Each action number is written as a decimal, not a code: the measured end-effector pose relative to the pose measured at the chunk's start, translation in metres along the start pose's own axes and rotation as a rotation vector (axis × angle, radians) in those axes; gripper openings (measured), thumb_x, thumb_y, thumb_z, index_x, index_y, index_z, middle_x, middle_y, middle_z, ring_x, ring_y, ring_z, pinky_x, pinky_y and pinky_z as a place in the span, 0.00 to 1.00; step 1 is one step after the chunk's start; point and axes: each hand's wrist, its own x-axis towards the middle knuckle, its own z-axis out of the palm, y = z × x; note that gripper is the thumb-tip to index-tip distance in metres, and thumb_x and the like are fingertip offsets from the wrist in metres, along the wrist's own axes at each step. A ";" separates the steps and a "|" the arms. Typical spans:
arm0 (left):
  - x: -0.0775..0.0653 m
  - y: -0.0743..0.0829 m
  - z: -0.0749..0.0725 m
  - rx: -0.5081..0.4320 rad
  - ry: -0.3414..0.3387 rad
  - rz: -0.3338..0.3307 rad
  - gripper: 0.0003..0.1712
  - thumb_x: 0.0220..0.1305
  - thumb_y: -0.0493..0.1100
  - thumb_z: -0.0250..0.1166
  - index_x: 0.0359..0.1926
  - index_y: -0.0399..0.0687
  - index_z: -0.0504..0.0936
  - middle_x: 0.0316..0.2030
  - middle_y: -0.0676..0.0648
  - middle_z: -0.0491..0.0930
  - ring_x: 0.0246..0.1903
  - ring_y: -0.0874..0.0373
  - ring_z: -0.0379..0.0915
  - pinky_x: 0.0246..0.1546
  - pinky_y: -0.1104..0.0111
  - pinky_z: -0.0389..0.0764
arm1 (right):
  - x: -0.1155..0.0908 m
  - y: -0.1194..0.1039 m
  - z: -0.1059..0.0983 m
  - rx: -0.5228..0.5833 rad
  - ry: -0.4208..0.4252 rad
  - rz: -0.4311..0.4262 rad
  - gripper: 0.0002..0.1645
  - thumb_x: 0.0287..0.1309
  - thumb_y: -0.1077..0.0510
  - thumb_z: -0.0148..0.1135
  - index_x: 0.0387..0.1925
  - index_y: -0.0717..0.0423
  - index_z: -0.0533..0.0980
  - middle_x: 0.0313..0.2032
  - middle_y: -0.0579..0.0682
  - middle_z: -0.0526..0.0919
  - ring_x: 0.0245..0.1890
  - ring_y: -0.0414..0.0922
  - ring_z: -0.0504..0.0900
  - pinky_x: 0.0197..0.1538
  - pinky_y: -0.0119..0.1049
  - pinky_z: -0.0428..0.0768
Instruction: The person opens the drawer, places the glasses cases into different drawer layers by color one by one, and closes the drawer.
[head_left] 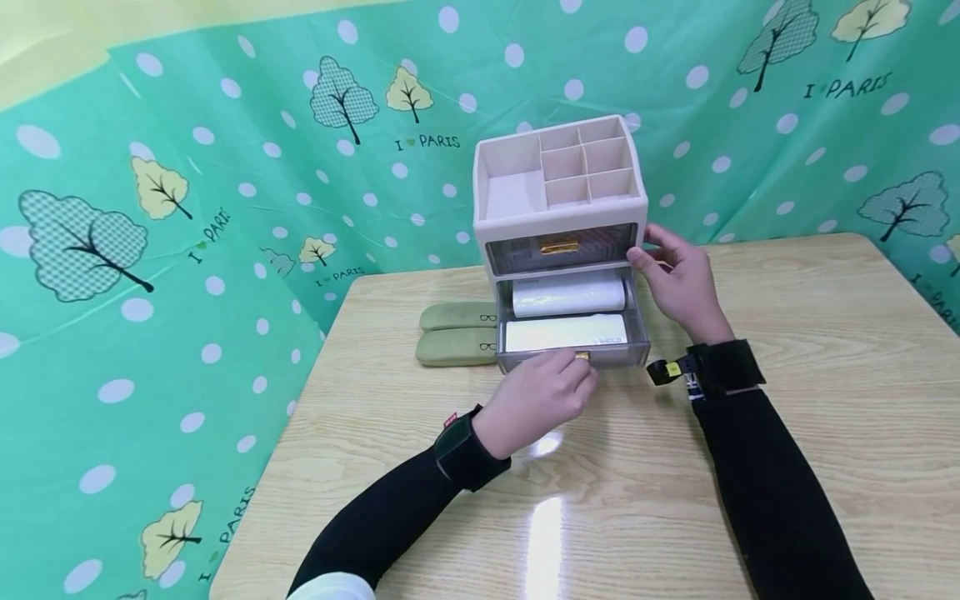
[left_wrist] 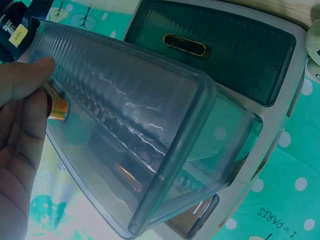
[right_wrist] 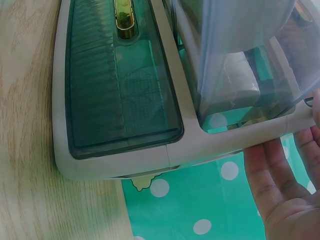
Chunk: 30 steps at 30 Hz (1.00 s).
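The clear grey plastic drawer (head_left: 633, 357) juts out from the white plastic organizer (head_left: 525, 223), overhanging the wood-grain desk (head_left: 825, 375). The left hand (head_left: 542, 393) pinches its small gold handle (left_wrist: 59, 107); the right hand's (head_left: 684, 282) grip holds the organizer's side. Tugging farther could free the drawer and spill the white rounded pack (head_left: 570, 297) and flat white box (head_left: 562, 332); a slackened right grip could let the organizer tip forward.
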 end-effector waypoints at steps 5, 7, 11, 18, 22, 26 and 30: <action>0.001 0.004 0.004 0.023 0.071 -0.029 0.11 0.70 0.31 0.61 0.46 0.45 0.88 0.39 0.51 0.83 0.34 0.61 0.74 0.35 0.78 0.80 | 0.000 0.003 -0.001 0.001 -0.001 0.000 0.25 0.71 0.56 0.64 0.67 0.54 0.76 0.60 0.57 0.82 0.48 0.34 0.82 0.47 0.22 0.80; 0.001 0.005 0.007 0.035 0.094 -0.038 0.13 0.72 0.30 0.59 0.46 0.43 0.88 0.38 0.50 0.82 0.33 0.61 0.73 0.35 0.77 0.80 | 0.000 0.004 0.000 0.007 0.000 0.002 0.25 0.71 0.56 0.64 0.66 0.54 0.76 0.60 0.57 0.82 0.48 0.35 0.82 0.47 0.23 0.81; 0.000 0.007 0.012 0.071 0.140 -0.051 0.13 0.72 0.29 0.57 0.45 0.42 0.88 0.37 0.50 0.81 0.35 0.61 0.76 0.37 0.77 0.81 | 0.001 0.004 0.001 0.022 0.002 0.003 0.25 0.71 0.55 0.65 0.66 0.54 0.77 0.59 0.56 0.82 0.48 0.36 0.83 0.48 0.23 0.81; -0.002 0.006 0.016 0.090 0.181 -0.096 0.12 0.69 0.30 0.59 0.43 0.42 0.88 0.38 0.49 0.83 0.36 0.60 0.78 0.36 0.76 0.82 | 0.001 0.003 0.001 0.007 -0.003 -0.003 0.24 0.71 0.54 0.64 0.66 0.52 0.77 0.59 0.55 0.83 0.49 0.37 0.83 0.48 0.24 0.81; -0.002 0.005 0.017 0.083 0.183 -0.102 0.14 0.71 0.29 0.56 0.43 0.41 0.88 0.38 0.49 0.83 0.35 0.59 0.78 0.34 0.76 0.82 | 0.002 0.002 0.001 0.009 -0.001 -0.007 0.25 0.71 0.56 0.64 0.66 0.53 0.77 0.60 0.56 0.82 0.48 0.35 0.83 0.46 0.23 0.81; -0.001 0.004 0.017 0.065 0.188 -0.098 0.11 0.71 0.30 0.59 0.44 0.41 0.88 0.38 0.48 0.83 0.35 0.59 0.78 0.36 0.76 0.83 | 0.002 0.001 0.000 0.018 0.001 -0.005 0.25 0.70 0.57 0.65 0.66 0.55 0.77 0.60 0.57 0.82 0.47 0.35 0.83 0.45 0.22 0.81; -0.001 0.002 0.017 0.055 0.192 -0.093 0.09 0.69 0.31 0.63 0.44 0.40 0.88 0.38 0.48 0.83 0.34 0.59 0.78 0.37 0.77 0.83 | 0.002 0.001 0.001 0.020 -0.001 0.003 0.25 0.71 0.56 0.64 0.66 0.54 0.77 0.60 0.56 0.82 0.48 0.36 0.83 0.47 0.23 0.82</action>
